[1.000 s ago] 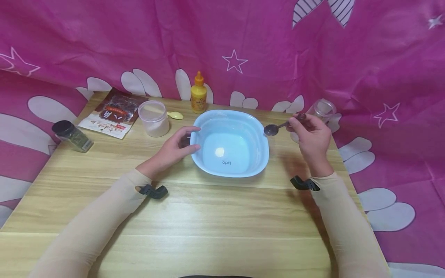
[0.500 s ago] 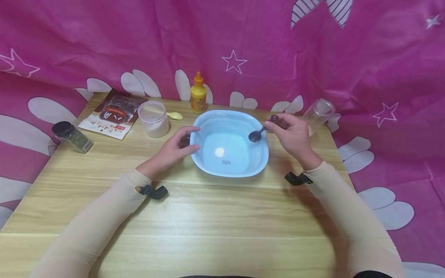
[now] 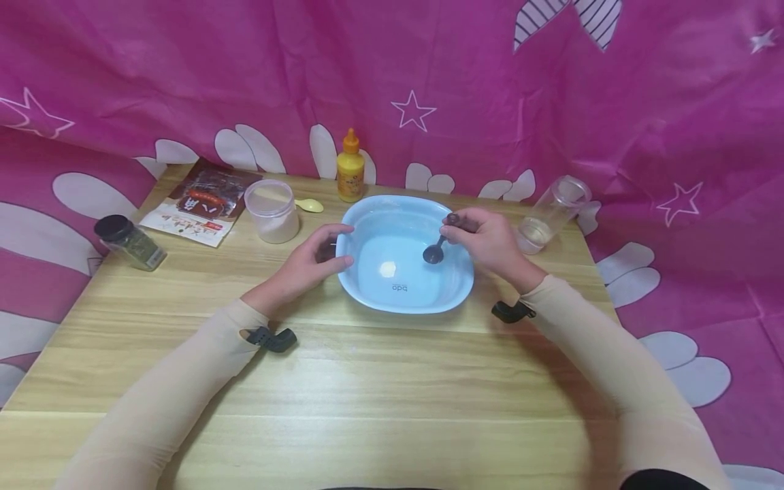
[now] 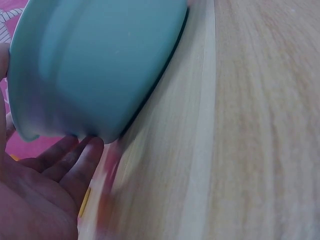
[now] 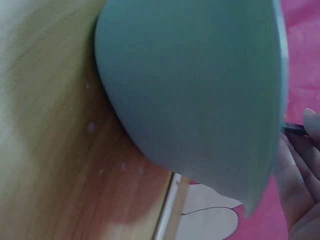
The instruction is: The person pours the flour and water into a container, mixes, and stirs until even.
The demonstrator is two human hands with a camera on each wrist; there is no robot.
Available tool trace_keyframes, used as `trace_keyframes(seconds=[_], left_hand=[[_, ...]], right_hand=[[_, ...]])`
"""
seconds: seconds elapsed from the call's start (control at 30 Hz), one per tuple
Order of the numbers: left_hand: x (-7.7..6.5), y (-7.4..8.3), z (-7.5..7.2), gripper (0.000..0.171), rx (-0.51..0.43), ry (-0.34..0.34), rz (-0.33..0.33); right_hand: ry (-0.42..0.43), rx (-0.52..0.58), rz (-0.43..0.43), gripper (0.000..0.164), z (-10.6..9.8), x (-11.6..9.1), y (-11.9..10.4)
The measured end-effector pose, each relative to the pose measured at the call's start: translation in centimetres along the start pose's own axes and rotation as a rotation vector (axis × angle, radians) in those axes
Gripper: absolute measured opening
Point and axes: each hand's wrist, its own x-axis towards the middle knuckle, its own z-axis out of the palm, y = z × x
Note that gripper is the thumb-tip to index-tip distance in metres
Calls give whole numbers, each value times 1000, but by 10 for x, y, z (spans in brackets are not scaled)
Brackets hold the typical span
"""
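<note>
A light blue plastic basin (image 3: 404,303) stands on the wooden table. My left hand (image 3: 306,262) grips its left side, with thumb and index finger at the rim; in the left wrist view the other fingers (image 4: 86,165) touch the outer wall. Between the thumb and fingers of my right hand (image 3: 490,241) is the handle of a dark measuring spoon (image 3: 433,254). The spoon's bowl hangs low over the right part of the basin's inside; whether anything is in it, I cannot tell. In the right wrist view the basin wall (image 5: 195,90) hides most of the spoon.
A tall clear container (image 3: 553,211) with a little in its bottom stands at the right. Toward the back left are a yellow bottle (image 3: 350,173), a jar of white grains (image 3: 273,221), a yellow spoon (image 3: 310,205), a seasoning packet (image 3: 199,204) and a black-lidded spice jar (image 3: 130,243).
My right hand has carried the measuring spoon left from beside the clear container, past the basin's right rim and over its inside. The left hand and the basin have stayed in place.
</note>
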Motion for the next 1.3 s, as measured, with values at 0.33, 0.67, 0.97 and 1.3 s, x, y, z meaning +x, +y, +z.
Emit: trace_keyframes(seconds=[0.33, 0.67, 0.97, 1.3], left_hand=[[0, -3, 1, 61, 4, 11, -3], [-1, -1, 2, 61, -9, 10, 2], [-1, 0, 2, 62, -4, 11, 0], [0, 0, 1, 62, -4, 13, 5]], right_hand=[[-74, -30, 15, 17, 17, 5, 8], [-101, -95, 15, 16, 20, 6, 8], [-111, -115, 19, 16, 20, 6, 6], [-110, -164, 12, 20, 18, 6, 3]])
